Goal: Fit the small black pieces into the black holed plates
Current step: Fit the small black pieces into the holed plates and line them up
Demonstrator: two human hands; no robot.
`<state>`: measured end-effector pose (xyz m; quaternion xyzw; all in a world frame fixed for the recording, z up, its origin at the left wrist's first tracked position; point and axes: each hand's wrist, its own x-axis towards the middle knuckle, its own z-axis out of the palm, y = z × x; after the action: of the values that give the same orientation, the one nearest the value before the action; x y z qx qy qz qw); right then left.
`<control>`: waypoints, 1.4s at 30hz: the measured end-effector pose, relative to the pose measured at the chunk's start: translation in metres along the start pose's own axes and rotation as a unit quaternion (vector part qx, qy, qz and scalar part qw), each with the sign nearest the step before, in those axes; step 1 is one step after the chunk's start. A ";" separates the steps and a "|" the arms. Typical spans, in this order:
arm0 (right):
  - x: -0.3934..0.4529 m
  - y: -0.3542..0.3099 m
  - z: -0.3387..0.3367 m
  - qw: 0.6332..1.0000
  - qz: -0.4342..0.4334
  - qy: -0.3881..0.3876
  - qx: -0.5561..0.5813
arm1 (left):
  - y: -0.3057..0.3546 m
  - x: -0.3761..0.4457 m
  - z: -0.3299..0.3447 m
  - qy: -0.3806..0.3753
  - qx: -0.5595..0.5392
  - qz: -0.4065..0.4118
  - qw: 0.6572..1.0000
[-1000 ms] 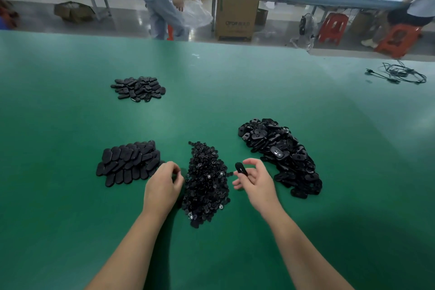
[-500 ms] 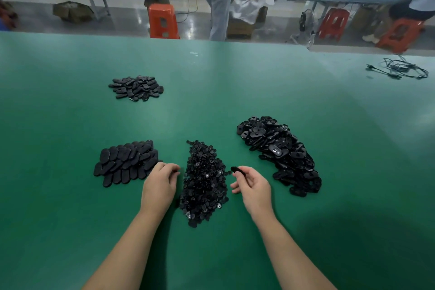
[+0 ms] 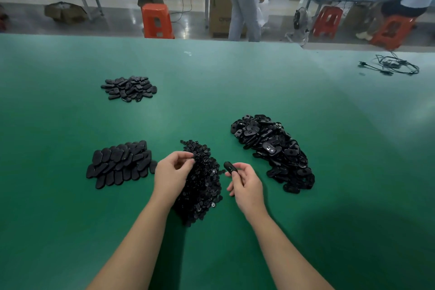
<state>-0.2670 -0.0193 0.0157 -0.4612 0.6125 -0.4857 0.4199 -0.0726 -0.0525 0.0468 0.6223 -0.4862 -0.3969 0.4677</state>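
Note:
A heap of small black pieces (image 3: 202,186) lies on the green table (image 3: 235,89) right in front of me. My left hand (image 3: 173,172) hovers over the heap's left edge, fingertips curled and pinching a small piece at the top of the heap. My right hand (image 3: 244,181) holds one black holed plate (image 3: 229,167) between thumb and fingers, just right of the heap. A big pile of loose holed plates (image 3: 273,148) lies to the right. Flat oval plates are laid in rows at the left (image 3: 120,163).
A smaller pile of black plates (image 3: 129,88) lies farther back on the left. A tangle of black cable (image 3: 393,66) sits at the far right. Beyond the table edge are orange stools (image 3: 156,21), boxes, a standing person (image 3: 244,0) and a seated person.
My left hand has moved from beside the rows of plates to the top of the small-piece heap and pinches there. My right hand has kept the plate and lifted it a little.

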 end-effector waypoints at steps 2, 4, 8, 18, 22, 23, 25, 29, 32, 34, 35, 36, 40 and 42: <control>0.000 -0.001 0.000 1.000 -0.002 -0.001 0.003 | 0.007 -0.001 0.011 -0.040 -0.034 -0.017 0.998; 0.000 -0.002 0.000 1.000 -0.002 -0.001 0.010 | 0.012 -0.001 0.021 -0.077 -0.046 -0.026 0.996; 0.001 -0.002 0.001 1.000 0.002 0.003 0.020 | 0.018 -0.002 0.037 -0.096 -0.037 -0.050 0.993; 0.003 0.004 -0.001 1.000 0.000 -0.002 0.009 | 0.019 -0.005 0.062 -0.112 0.039 -0.068 0.991; 0.003 0.003 -0.001 1.000 -0.007 -0.007 0.019 | 0.024 -0.005 0.064 -0.106 0.087 -0.049 0.989; 0.002 0.003 -0.001 1.000 -0.007 -0.008 0.019 | 0.025 -0.006 0.064 -0.106 0.104 -0.040 0.988; 0.002 0.002 -0.001 1.000 -0.009 -0.007 0.021 | 0.027 -0.006 0.064 -0.104 0.140 -0.024 0.984; 0.000 -0.001 -0.001 0.999 -0.011 -0.006 0.034 | 0.029 -0.008 0.064 -0.106 0.176 -0.009 0.979; -0.001 -0.002 0.000 0.999 -0.009 -0.007 0.034 | 0.029 -0.010 0.064 -0.094 0.162 -0.015 0.982; -0.001 -0.003 0.000 0.999 -0.008 -0.007 0.033 | 0.029 -0.011 0.065 -0.082 0.166 -0.015 0.983; -0.001 -0.003 -0.001 0.999 -0.007 -0.008 0.033 | 0.029 -0.011 0.065 -0.079 0.165 -0.016 0.983; -0.001 -0.003 -0.001 0.999 -0.006 -0.008 0.031 | 0.029 -0.011 0.066 -0.078 0.162 -0.019 0.984; 0.000 -0.003 -0.001 1.000 -0.004 -0.008 0.024 | 0.028 -0.014 0.068 -0.081 0.144 -0.025 0.986; 0.001 -0.001 -0.002 1.000 -0.002 -0.006 0.022 | 0.026 -0.015 0.068 -0.075 0.154 -0.011 0.985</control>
<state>-0.2684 -0.0196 0.0168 -0.4561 0.5978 -0.4974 0.4327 -0.1466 -0.0536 0.0559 0.6606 -0.5685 -0.3678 0.3242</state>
